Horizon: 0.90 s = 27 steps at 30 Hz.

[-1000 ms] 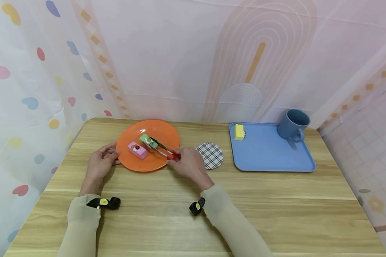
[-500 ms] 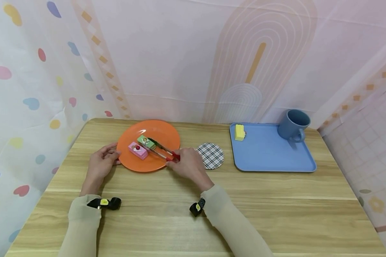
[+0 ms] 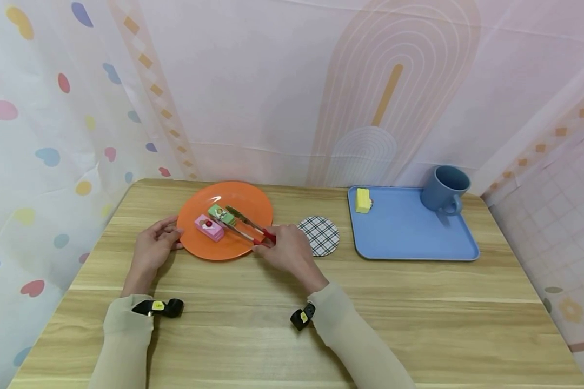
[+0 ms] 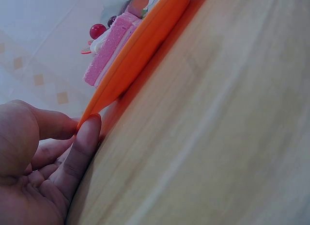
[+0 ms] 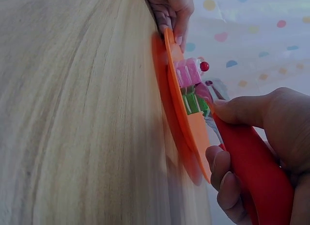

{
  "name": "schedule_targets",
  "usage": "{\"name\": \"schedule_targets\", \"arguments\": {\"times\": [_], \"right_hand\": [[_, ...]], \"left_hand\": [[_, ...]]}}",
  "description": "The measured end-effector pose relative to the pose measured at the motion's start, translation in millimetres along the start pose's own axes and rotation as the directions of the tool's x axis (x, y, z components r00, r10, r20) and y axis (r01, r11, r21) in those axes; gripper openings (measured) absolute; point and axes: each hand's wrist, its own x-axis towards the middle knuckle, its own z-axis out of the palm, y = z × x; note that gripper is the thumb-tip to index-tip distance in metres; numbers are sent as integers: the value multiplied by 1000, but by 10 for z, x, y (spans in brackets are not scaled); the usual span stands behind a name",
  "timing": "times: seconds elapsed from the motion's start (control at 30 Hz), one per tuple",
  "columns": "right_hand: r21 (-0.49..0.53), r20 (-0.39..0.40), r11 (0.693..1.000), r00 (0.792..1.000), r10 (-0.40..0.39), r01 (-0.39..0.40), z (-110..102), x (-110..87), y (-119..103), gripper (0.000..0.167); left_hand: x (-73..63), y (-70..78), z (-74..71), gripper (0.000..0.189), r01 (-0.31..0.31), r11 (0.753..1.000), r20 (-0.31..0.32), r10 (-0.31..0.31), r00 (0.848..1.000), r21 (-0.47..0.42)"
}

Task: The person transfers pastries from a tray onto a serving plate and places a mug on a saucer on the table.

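My left hand (image 3: 151,246) pinches the left rim of an orange plate (image 3: 243,194); in the left wrist view, thumb and finger (image 4: 87,135) meet on that rim. My right hand (image 3: 289,251) grips red-handled tongs (image 3: 243,233) over the plate's right side. On the plate, a pink toy cake slice (image 3: 209,229) with a red berry lies beside a green toy cake slice (image 3: 222,215). The tongs' arms stand apart, their tips at the green slice's right side. Whether the tips touch it, I cannot tell. In the right wrist view the red handle (image 5: 256,171) fills the palm.
A round plaid coaster (image 3: 323,236) lies right of the right hand. Farther right is a blue tray (image 3: 409,232) bearing a yellow toy cake slice (image 3: 363,201) and a blue mug (image 3: 443,189). A patterned curtain (image 3: 253,108) hangs behind the wooden table (image 3: 233,324).
The green slice has shifted left against the pink one, and the tongs' arms have spread apart, off the slice. The right hand has moved slightly right. The left hand stays on the plate.
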Motion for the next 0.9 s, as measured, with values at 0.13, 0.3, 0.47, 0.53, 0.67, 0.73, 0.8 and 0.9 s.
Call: {"name": "schedule_targets", "arguments": {"times": [0.13, 0.3, 0.47, 0.53, 0.67, 0.73, 0.8, 0.9], "right_hand": [[21, -6, 1000, 1000, -12, 12, -24, -23, 12, 27], [28, -14, 1000, 1000, -12, 13, -56, -50, 23, 32], [47, -30, 999, 999, -17, 19, -73, -85, 54, 31], [50, -34, 999, 999, -18, 20, -76, -99, 72, 31], [55, -41, 998, 999, -4, 7, -82, -121, 108, 35], [59, -42, 998, 999, 9, -6, -88, -130, 124, 40], [60, -43, 998, 999, 20, -17, -97, -139, 141, 44], [62, -47, 998, 998, 34, -31, -115, -160, 159, 48]], "left_hand": [[-8, 9, -1, 50, 3, 1000, -1, -3, 1000, -2], [-8, 12, 2, 50, 4, 1000, -5, -4, 1000, 3], [-7, 16, 6, 49, 6, 1000, -7, -6, 1000, 4], [-5, 15, 6, 50, 4, 1000, -6, -4, 1000, 2], [3, 12, 4, 50, -1, 1000, -3, 1, 1000, -2], [5, 11, 2, 51, 0, 1000, -1, 0, 1000, -3], [6, 12, 1, 51, 0, 1000, 0, 0, 1000, -6], [7, 15, 0, 51, -6, 1000, 0, 6, 1000, -13]]}}
